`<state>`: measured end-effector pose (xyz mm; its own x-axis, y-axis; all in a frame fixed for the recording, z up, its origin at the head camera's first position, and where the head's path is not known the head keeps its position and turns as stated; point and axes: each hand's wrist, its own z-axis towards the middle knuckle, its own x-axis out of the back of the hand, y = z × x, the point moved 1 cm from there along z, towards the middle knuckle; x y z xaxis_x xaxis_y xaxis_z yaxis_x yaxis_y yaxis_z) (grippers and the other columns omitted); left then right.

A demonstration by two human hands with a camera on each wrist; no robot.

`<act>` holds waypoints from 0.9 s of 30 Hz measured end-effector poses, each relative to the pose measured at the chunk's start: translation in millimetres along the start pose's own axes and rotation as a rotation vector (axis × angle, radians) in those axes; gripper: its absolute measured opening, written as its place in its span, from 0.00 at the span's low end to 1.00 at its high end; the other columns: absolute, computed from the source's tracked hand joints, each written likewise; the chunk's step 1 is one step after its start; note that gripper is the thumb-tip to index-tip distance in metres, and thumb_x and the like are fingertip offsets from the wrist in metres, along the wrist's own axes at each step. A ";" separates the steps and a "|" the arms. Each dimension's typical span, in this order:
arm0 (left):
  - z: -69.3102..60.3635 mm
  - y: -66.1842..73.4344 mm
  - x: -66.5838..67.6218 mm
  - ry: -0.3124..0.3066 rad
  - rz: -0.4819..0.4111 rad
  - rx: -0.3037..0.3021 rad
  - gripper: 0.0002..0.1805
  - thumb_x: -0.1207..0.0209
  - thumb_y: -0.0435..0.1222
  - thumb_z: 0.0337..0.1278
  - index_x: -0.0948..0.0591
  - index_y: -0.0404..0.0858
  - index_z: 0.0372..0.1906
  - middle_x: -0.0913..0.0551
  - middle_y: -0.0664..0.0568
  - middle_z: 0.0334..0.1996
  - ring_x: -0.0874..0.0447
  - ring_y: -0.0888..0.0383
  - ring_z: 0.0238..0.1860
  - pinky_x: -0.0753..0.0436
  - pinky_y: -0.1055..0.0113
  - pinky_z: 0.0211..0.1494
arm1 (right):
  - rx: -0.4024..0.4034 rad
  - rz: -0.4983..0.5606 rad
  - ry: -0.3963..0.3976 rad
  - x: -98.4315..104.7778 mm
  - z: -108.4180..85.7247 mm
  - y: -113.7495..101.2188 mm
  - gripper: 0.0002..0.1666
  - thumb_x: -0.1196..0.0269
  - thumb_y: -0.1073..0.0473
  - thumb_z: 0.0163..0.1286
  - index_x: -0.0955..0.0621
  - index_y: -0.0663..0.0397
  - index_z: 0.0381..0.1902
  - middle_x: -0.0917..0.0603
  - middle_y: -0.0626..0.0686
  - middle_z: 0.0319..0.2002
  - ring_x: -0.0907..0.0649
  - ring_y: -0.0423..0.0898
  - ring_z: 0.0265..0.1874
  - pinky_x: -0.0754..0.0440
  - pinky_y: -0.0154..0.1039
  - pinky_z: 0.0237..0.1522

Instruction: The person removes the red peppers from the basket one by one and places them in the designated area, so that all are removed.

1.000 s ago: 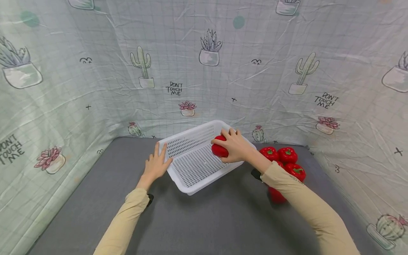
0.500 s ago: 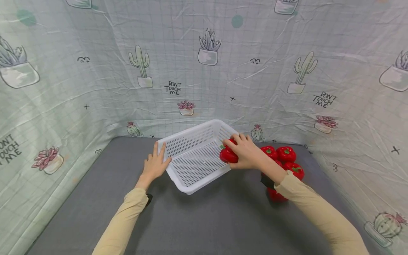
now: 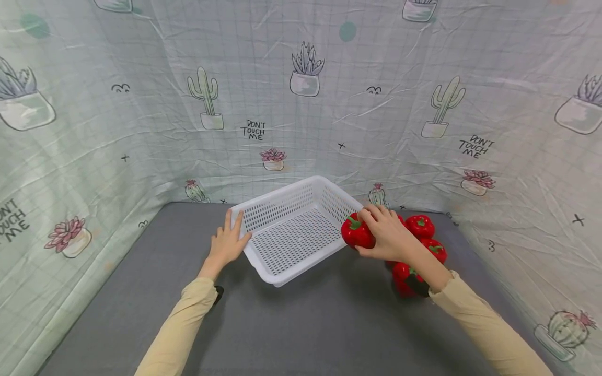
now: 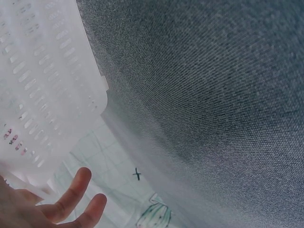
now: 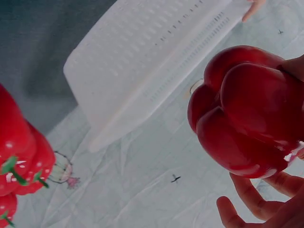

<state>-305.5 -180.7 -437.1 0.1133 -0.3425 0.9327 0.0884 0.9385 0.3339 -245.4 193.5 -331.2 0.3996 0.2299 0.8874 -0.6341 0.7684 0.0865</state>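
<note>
A red bell pepper (image 3: pixel 356 232) with a green stem is held in my right hand (image 3: pixel 388 232), at the right end of a white perforated basket (image 3: pixel 310 262). In the right wrist view the lobed underside of this pepper (image 5: pixel 247 114) shows, with fingers around its edge. My left hand (image 3: pixel 227 244) rests at the basket's left end, fingers spread and fairly straight, touching the rim. The left wrist view shows two fingers (image 4: pixel 71 197) of it standing off the basket wall (image 4: pixel 42 71).
More red bell peppers (image 3: pixel 420 227) sit in a group on the grey table (image 3: pixel 320 324), right of the basket and partly hidden by my right hand and arm. A printed cloth (image 3: pixel 310 125) with cactus drawings hangs behind and at both sides.
My right hand has carried the bell pepper rightward, from over the middle of the basket to its right end, turning it so the stem shows. My left hand stays at the rim.
</note>
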 end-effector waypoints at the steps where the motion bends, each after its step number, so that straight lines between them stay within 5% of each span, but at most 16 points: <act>1: 0.0 -0.1 -0.3 0.000 -0.002 0.000 0.38 0.58 0.51 0.61 0.56 0.42 0.70 0.64 0.38 0.70 0.38 0.27 0.53 0.37 0.33 0.48 | -0.001 -0.002 0.014 -0.2 -3.5 1.2 0.35 0.29 0.46 0.36 0.32 0.51 0.40 0.27 0.53 0.42 0.30 0.49 0.37 0.29 0.45 0.32; 18: -0.7 0.1 0.7 -0.003 -0.009 -0.008 0.37 0.59 0.52 0.61 0.57 0.42 0.70 0.66 0.38 0.70 0.38 0.28 0.53 0.37 0.33 0.48 | -0.193 0.024 0.085 5.9 -63.8 16.6 0.34 0.26 0.51 0.31 0.35 0.53 0.31 0.28 0.53 0.35 0.29 0.49 0.38 0.27 0.50 0.35; 27: -1.1 0.2 0.7 0.009 -0.021 -0.015 0.38 0.58 0.51 0.61 0.56 0.41 0.70 0.64 0.38 0.70 0.38 0.27 0.53 0.37 0.33 0.47 | -0.254 0.035 0.138 4.4 -98.1 28.2 0.32 0.27 0.55 0.30 0.33 0.57 0.31 0.26 0.57 0.40 0.30 0.50 0.37 0.29 0.49 0.32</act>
<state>-304.2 -180.8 -436.6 0.1200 -0.3627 0.9241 0.1054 0.9303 0.3514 -196.7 274.7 -369.3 0.4778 0.3248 0.8162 -0.4698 0.8796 -0.0749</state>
